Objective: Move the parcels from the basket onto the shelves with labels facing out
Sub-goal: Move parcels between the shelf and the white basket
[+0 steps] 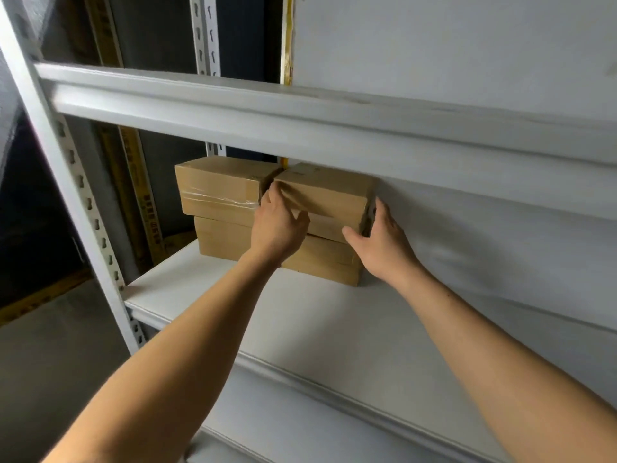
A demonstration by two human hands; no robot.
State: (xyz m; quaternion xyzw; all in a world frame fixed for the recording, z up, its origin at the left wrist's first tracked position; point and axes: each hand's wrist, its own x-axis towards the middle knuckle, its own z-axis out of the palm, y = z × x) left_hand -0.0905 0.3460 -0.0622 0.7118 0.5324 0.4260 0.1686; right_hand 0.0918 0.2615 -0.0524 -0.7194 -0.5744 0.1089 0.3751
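Note:
Three brown cardboard parcels stand at the back of a white shelf board (300, 315). A long flat parcel (220, 240) lies at the bottom. On it sit a taped parcel (217, 192) at the left and a second parcel (330, 195) at the right. My left hand (278, 222) holds the right parcel's left end, fingers curled on its front face. My right hand (380, 238) presses against its right end, thumb under the lower corner. No label shows on the faces toward me. The basket is out of view.
The white shelf above (334, 108) hangs low over the parcels. A slotted upright post (83, 202) bounds the left side. A white back panel (500, 228) closes the rear right. Bare shelf surface extends to the right of and in front of the parcels.

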